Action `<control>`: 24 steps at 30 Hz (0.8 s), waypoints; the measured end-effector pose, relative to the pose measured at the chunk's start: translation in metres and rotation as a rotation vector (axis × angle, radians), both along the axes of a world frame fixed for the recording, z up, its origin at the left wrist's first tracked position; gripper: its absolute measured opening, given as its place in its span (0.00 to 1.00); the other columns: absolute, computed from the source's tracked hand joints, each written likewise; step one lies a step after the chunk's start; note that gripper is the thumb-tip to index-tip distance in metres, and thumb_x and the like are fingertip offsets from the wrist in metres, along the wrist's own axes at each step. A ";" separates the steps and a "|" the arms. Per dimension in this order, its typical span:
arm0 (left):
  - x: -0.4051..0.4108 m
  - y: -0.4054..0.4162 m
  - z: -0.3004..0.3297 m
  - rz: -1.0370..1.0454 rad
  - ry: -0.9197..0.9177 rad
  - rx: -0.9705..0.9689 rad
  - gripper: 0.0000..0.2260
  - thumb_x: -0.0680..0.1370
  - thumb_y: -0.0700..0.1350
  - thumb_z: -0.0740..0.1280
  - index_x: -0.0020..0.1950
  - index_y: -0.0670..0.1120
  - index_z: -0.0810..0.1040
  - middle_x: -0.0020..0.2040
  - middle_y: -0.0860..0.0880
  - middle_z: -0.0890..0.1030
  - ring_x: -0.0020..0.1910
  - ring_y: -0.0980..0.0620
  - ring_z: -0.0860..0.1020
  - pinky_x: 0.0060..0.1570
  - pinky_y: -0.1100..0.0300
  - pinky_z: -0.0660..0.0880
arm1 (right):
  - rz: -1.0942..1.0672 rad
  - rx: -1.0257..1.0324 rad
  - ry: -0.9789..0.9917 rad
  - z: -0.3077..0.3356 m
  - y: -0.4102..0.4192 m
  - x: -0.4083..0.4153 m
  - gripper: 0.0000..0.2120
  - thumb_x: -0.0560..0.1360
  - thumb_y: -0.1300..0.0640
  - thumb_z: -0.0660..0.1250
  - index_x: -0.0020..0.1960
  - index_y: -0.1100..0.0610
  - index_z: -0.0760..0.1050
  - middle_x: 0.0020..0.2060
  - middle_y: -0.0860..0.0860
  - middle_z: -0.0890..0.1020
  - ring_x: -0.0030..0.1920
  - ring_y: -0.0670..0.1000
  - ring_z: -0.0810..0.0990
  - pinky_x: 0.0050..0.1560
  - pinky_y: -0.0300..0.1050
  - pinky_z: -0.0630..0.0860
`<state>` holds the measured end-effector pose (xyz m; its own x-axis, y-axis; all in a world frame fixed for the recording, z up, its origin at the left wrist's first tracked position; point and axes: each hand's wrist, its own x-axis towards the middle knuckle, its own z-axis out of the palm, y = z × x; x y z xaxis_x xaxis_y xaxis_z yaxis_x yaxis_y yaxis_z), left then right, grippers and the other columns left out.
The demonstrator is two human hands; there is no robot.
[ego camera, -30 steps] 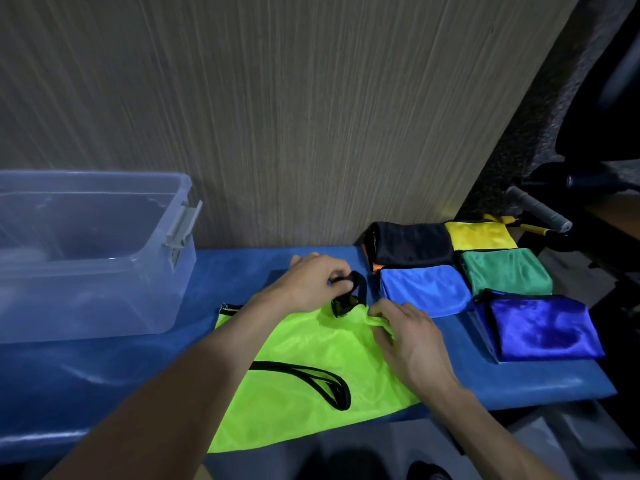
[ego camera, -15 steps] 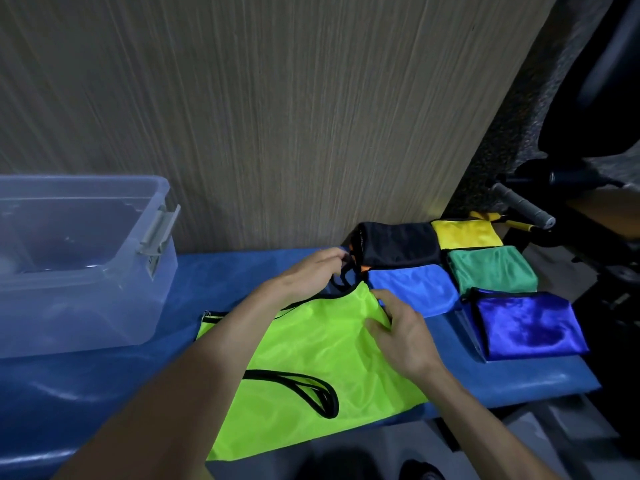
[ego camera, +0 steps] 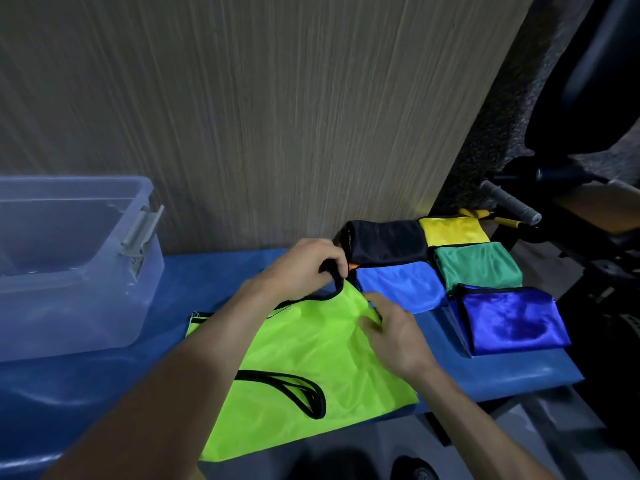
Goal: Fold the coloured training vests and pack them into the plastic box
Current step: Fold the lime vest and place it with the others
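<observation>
Head view: your left hand point(ego camera: 304, 268) pinches the black strap of the lime vest point(ego camera: 304, 372), which lies spread on the blue bench point(ego camera: 502, 372), its near edge hanging off. Your right hand point(ego camera: 391, 330) pinches the vest's right edge. Folded vests point(ego camera: 450, 268) sit right; the box point(ego camera: 69, 258) sits left.

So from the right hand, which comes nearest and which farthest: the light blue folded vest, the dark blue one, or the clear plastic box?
From the right hand:
1. Light blue folded vest, just beyond its fingertips.
2. Dark blue folded vest, farther out to the right, near the bench's end.
3. Plastic box, far off at the left end, past the lime vest.
</observation>
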<state>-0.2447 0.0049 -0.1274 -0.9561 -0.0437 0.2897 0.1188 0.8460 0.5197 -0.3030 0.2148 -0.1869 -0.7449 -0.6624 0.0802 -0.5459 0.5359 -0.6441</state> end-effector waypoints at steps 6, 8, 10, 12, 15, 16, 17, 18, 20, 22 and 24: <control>-0.017 0.011 -0.009 0.258 0.121 0.067 0.25 0.69 0.28 0.64 0.58 0.51 0.84 0.52 0.49 0.83 0.50 0.51 0.80 0.54 0.54 0.76 | -0.069 0.050 -0.059 0.004 0.002 -0.003 0.12 0.74 0.49 0.72 0.53 0.52 0.74 0.38 0.46 0.79 0.38 0.53 0.77 0.39 0.50 0.75; -0.018 0.008 -0.020 0.363 -0.061 0.102 0.27 0.75 0.33 0.63 0.70 0.55 0.75 0.59 0.46 0.81 0.57 0.45 0.79 0.58 0.50 0.76 | -0.078 0.068 -0.084 0.007 0.001 -0.003 0.11 0.73 0.49 0.73 0.52 0.48 0.74 0.39 0.46 0.82 0.39 0.52 0.81 0.42 0.52 0.80; -0.018 0.000 -0.026 0.493 -0.172 0.154 0.22 0.79 0.40 0.60 0.73 0.55 0.70 0.60 0.46 0.82 0.60 0.42 0.78 0.60 0.47 0.76 | -0.081 0.089 -0.087 0.008 0.000 0.000 0.12 0.73 0.49 0.73 0.53 0.47 0.74 0.40 0.46 0.83 0.39 0.50 0.82 0.43 0.53 0.81; -0.017 -0.004 -0.024 0.543 -0.204 0.250 0.16 0.82 0.46 0.57 0.69 0.53 0.72 0.54 0.47 0.85 0.59 0.42 0.80 0.60 0.47 0.76 | -0.081 0.100 -0.078 0.010 -0.001 0.002 0.14 0.74 0.49 0.73 0.56 0.47 0.74 0.42 0.46 0.83 0.39 0.51 0.82 0.44 0.53 0.81; -0.015 -0.001 -0.019 0.500 -0.269 0.339 0.16 0.81 0.61 0.57 0.62 0.56 0.75 0.44 0.53 0.86 0.54 0.45 0.82 0.58 0.51 0.77 | -0.068 0.138 -0.014 0.012 -0.001 0.007 0.20 0.75 0.49 0.71 0.65 0.47 0.71 0.46 0.48 0.82 0.46 0.55 0.81 0.48 0.52 0.80; -0.015 -0.001 -0.021 0.473 -0.279 0.333 0.19 0.79 0.66 0.60 0.63 0.56 0.75 0.45 0.52 0.85 0.55 0.45 0.82 0.56 0.53 0.77 | -0.064 0.143 0.016 0.014 -0.001 0.009 0.21 0.76 0.49 0.70 0.67 0.47 0.69 0.48 0.49 0.82 0.48 0.56 0.81 0.49 0.52 0.79; -0.014 0.002 -0.022 0.448 -0.285 0.323 0.23 0.76 0.68 0.63 0.65 0.56 0.75 0.47 0.49 0.85 0.56 0.44 0.82 0.54 0.54 0.76 | -0.056 0.145 0.055 0.015 -0.001 0.012 0.22 0.77 0.50 0.69 0.69 0.47 0.68 0.50 0.50 0.82 0.51 0.57 0.81 0.50 0.52 0.78; -0.014 0.004 -0.024 0.435 -0.287 0.306 0.26 0.75 0.69 0.65 0.66 0.55 0.74 0.50 0.46 0.84 0.57 0.43 0.81 0.52 0.53 0.76 | -0.044 0.148 0.102 0.017 0.000 0.016 0.22 0.78 0.51 0.68 0.71 0.47 0.67 0.52 0.50 0.83 0.52 0.57 0.80 0.49 0.51 0.77; -0.016 0.012 -0.025 0.440 -0.279 0.271 0.27 0.71 0.70 0.68 0.63 0.55 0.74 0.51 0.47 0.83 0.56 0.44 0.81 0.50 0.53 0.76 | -0.012 0.156 0.205 0.020 0.000 0.024 0.22 0.80 0.52 0.65 0.72 0.47 0.65 0.52 0.51 0.83 0.54 0.59 0.80 0.47 0.51 0.74; -0.019 0.022 -0.024 0.456 -0.268 0.202 0.24 0.71 0.67 0.70 0.60 0.55 0.73 0.51 0.52 0.80 0.55 0.48 0.79 0.53 0.52 0.77 | 0.020 0.163 0.273 0.022 0.001 0.030 0.22 0.80 0.53 0.64 0.73 0.47 0.64 0.48 0.50 0.81 0.51 0.60 0.80 0.46 0.52 0.74; -0.022 0.029 -0.023 0.471 -0.238 0.186 0.22 0.72 0.61 0.71 0.62 0.54 0.74 0.56 0.52 0.81 0.57 0.47 0.78 0.56 0.49 0.77 | 0.045 0.168 0.305 0.022 0.001 0.034 0.21 0.81 0.54 0.63 0.72 0.47 0.63 0.43 0.49 0.77 0.48 0.60 0.80 0.44 0.53 0.75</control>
<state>-0.2672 0.0343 -0.1506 -0.8590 -0.5118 0.0151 -0.3887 0.6711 0.6313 -0.2695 0.2153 -0.1654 -0.6732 -0.7168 0.1818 -0.7251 0.5915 -0.3526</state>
